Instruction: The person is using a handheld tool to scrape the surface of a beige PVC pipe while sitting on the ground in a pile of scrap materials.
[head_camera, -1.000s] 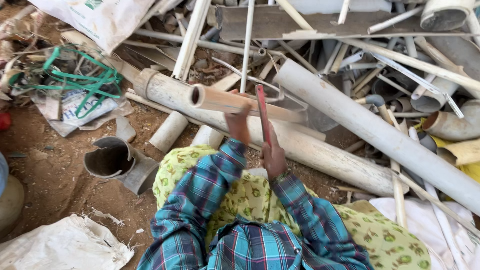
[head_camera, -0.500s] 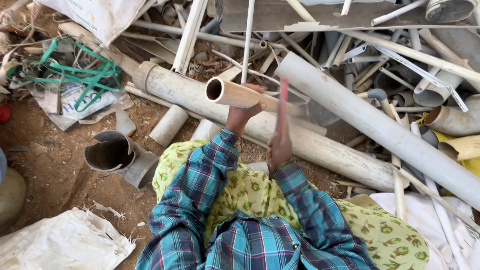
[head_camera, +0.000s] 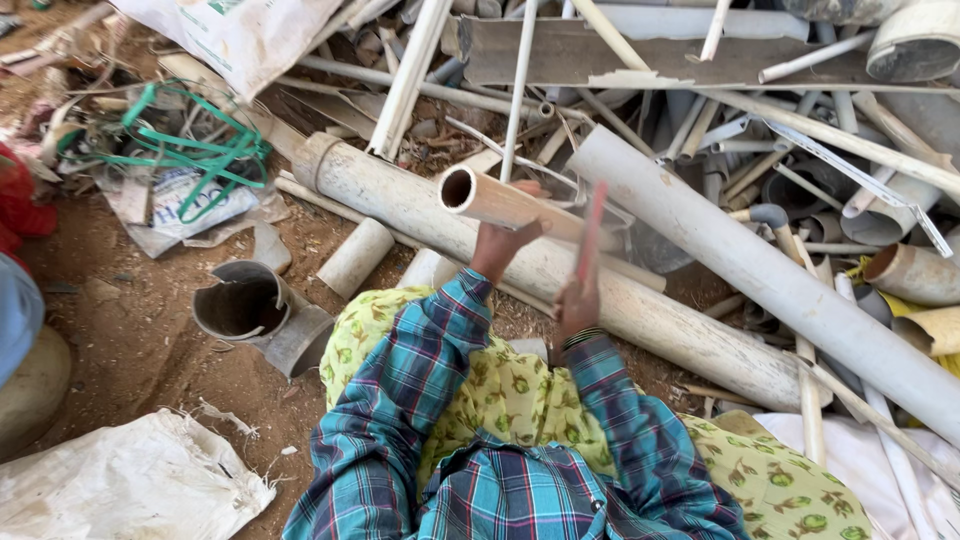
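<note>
- Gripping the short cream pipe (head_camera: 500, 200) in the left hand (head_camera: 497, 248), fingers closed round it, open end raised above the long grey pipe (head_camera: 520, 255) on the ground; better held steady and level
- Clasping the thin red tool (head_camera: 592, 232) upright in the right hand (head_camera: 577, 305), fingers shut on it; best brought down square, well clear of the left-hand fingers
- Kneeling amid loose scrap pipes (head_camera: 760, 180); worth minding anything that rolls

Left hand (head_camera: 497, 245) gripping a short pipe (head_camera: 500, 200), open end up-left. Right hand (head_camera: 578, 300) closed on a red tool (head_camera: 592, 230), blurred, upright just right of the pipe. Beyond both hands, long pipes (head_camera: 760, 270) piled on dirt; left of them, a grey fitting (head_camera: 250, 310).
</note>
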